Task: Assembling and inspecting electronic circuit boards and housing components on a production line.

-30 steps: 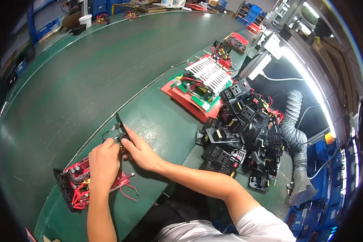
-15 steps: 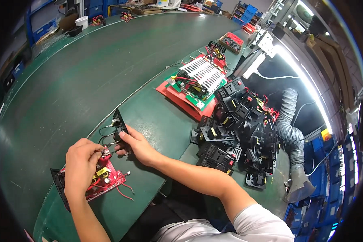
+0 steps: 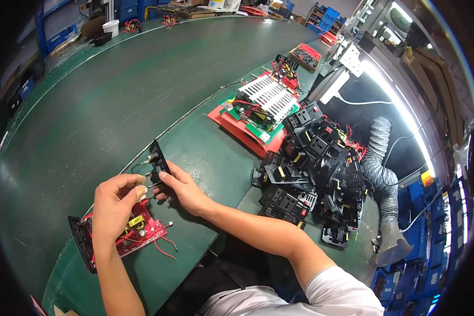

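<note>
My right hand [image 3: 184,192] grips a black plastic panel [image 3: 161,160], tilted upright, with dark wires looping from its back. My left hand [image 3: 115,203] pinches a wire [image 3: 151,185] from the panel between thumb and fingers; the wire's end is hidden by the fingertips. Just under those fingertips, a small white connector is partly visible. Below my left hand lies a red circuit board [image 3: 155,227] with a yellow-wrapped transformer [image 3: 136,221] and loose red wires. Another black panel [image 3: 81,242] stands at the board's left end. My left hand and wrist cover part of the board.
To the right is a heap of black socket panels [image 3: 321,152]. Behind it, green circuit boards with a slotted white plate [image 3: 268,97] rest on a red base [image 3: 234,131]. A red bin of small parts [image 3: 305,55] stands farther back. A flexible duct [image 3: 380,163] hangs at right.
My left hand has shifted slightly right and up, bringing its fingertips closer to the panel. My right hand still holds the panel, nearly in the same place.
</note>
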`<state>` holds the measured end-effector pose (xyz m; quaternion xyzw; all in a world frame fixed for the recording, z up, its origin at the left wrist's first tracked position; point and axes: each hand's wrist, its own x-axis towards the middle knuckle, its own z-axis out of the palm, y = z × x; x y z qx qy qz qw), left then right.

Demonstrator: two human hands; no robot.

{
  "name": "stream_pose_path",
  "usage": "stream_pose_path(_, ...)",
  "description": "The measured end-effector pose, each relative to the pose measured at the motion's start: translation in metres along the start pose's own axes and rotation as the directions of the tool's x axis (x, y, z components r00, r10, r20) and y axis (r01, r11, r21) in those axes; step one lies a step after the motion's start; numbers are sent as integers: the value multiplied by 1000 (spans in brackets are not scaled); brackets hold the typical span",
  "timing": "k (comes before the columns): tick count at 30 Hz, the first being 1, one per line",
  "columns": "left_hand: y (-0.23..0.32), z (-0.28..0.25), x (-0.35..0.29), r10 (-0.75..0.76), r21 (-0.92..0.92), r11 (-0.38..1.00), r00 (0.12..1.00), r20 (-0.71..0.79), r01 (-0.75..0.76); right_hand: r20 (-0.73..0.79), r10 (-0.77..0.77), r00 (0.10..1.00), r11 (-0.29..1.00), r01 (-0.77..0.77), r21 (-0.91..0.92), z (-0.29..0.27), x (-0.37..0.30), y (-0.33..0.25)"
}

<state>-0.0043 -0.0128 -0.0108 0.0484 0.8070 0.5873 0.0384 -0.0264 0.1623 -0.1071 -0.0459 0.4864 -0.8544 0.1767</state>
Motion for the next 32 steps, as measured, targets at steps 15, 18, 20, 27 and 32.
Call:
stream_pose_path(15, -22, -8, 21, -122, -198, 970, 986, 113, 143, -24, 3, 1000, 1000, -3, -13, -10, -3, -19)
stream_pose_path(18, -23, -7, 22, -113, -224, 964, 984, 137, 142, -27, -11, 1000, 1000, 11, 2, -10, -1, -16)
stream_pose_path(20, -22, -10, 21, -136, -245, 953, 973, 188, 180, -26, -35, 999, 999, 35, -22, -10, -1, -16)
stream_pose_path(27, -14, -11, 18, -109, -168, 970, 935, 337, 174, -11, -38, 999, 999, 37, -35, -13, 0, -15)
stream_pose_path(32, -14, -11, 16, -93, -105, 984, 915, 394, 145, 11, -42, 999, 998, 43, -55, -13, 0, -17)
